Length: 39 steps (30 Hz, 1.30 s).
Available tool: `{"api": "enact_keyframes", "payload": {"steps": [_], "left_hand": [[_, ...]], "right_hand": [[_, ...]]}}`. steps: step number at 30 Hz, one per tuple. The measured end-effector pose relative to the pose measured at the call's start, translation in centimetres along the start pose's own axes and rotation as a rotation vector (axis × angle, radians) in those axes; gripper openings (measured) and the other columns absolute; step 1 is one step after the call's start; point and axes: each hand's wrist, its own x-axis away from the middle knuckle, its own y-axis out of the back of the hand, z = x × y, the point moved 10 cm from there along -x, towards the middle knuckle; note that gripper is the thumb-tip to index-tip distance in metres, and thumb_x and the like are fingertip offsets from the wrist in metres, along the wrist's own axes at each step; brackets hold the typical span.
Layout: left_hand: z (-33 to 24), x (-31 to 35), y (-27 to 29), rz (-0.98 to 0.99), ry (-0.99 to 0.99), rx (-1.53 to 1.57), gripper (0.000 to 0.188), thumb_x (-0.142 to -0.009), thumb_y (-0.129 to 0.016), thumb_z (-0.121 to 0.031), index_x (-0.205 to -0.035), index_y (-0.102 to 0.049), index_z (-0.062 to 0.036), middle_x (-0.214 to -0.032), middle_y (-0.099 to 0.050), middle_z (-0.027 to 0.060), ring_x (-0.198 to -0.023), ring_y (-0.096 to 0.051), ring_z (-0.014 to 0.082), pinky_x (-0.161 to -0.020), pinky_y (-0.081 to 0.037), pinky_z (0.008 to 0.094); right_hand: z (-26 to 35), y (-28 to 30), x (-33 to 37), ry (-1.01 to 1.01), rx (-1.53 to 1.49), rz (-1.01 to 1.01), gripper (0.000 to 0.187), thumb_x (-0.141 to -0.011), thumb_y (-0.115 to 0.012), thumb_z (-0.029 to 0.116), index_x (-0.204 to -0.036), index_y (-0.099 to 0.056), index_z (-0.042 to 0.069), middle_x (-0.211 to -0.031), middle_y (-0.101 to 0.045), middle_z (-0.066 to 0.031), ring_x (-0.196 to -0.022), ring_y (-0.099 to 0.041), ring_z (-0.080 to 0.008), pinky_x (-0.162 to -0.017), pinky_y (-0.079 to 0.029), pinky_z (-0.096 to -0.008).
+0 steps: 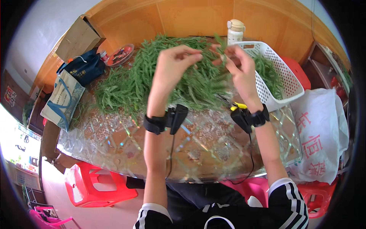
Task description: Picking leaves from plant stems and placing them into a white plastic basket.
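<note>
A big heap of feathery green sprigs (133,82) spreads over the table. Above it, my left hand (171,66) pinches thumb and forefinger together; whatever lies between them is too small to make out. To its right, my right hand (244,68) has its fingers closed around a green sprig (220,41), whose tip sticks up past the fingers. Something small and pale shows at those fingertips, too blurred to name. Yellow-handled pliers or cutters (239,105) lie below my right hand, partly covered by the strap device on that wrist.
A white perforated basket (291,89) with more greenery (268,74) stands at right, near a capped bottle (235,31). A white plastic bag (320,133) hangs by the right edge. Bags (63,101), a cardboard box (78,40) and a red plate (121,55) occupy the left. Red stools (95,185) stand below.
</note>
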Motion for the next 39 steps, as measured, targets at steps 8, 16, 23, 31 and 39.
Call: {"api": "enact_keyframes", "payload": {"steps": [8, 16, 23, 31, 39], "left_hand": [[-1.5, 0.8, -1.5, -0.027, -0.017, -0.217, 0.021, -0.079, -0.066, -0.011, -0.097, -0.067, -0.0008, -0.067, -0.063, 0.0046, -0.061, -0.053, 0.0026, -0.054, -0.039, 0.0199], [-2.0, 2.4, -3.5, 0.080, -0.116, -0.508, 0.026, -0.079, -0.061, -0.008, -0.104, -0.062, 0.0008, -0.082, -0.065, 0.0135, -0.074, -0.063, 0.0170, -0.070, -0.048, 0.0284], [-3.7, 2.7, -4.3, 0.070, -0.245, -0.446, 0.024, -0.077, -0.057, -0.002, -0.100, -0.061, 0.0029, -0.081, -0.064, 0.0144, -0.078, -0.063, 0.0268, -0.076, -0.048, 0.0326], [-7.6, 4.0, -4.2, -0.145, -0.363, -0.609, 0.016, -0.076, -0.059, -0.002, -0.092, -0.062, -0.0006, -0.084, -0.063, 0.0109, -0.077, -0.060, 0.0276, -0.074, -0.045, 0.0342], [-8.7, 4.5, -3.3, -0.331, -0.576, -0.824, 0.009, -0.077, -0.064, -0.009, -0.086, -0.064, -0.0061, -0.086, -0.063, 0.0050, -0.085, -0.057, 0.0233, -0.084, -0.037, 0.0368]], "right_hand": [[6.1, 2.6, 1.2, 0.420, 0.227, -0.150, 0.011, -0.079, -0.058, 0.001, -0.089, -0.055, 0.002, -0.105, -0.064, -0.0076, -0.093, -0.060, -0.0144, -0.079, -0.044, -0.0268], [7.8, 1.2, 1.6, 0.639, 0.367, -0.067, 0.011, -0.076, -0.061, 0.002, -0.083, -0.053, 0.003, -0.099, -0.064, -0.0083, -0.091, -0.059, -0.0216, -0.107, -0.022, -0.0415], [4.9, 0.1, 0.5, 0.477, 0.536, 0.143, 0.010, -0.077, -0.061, 0.002, -0.083, -0.053, 0.002, -0.086, -0.062, -0.0078, -0.088, -0.060, -0.0187, -0.103, -0.031, -0.0401], [3.2, 0.5, -0.4, 0.220, 0.046, 0.125, 0.009, -0.079, -0.061, -0.001, -0.086, -0.055, -0.001, -0.076, -0.059, -0.0028, -0.069, -0.054, -0.0071, -0.059, -0.044, -0.0224], [2.1, 0.4, -0.6, 0.130, -0.113, 0.085, 0.005, -0.082, -0.059, 0.002, -0.085, -0.055, 0.000, -0.076, -0.059, -0.0003, -0.066, -0.051, -0.0041, -0.057, -0.041, -0.0187]]}}
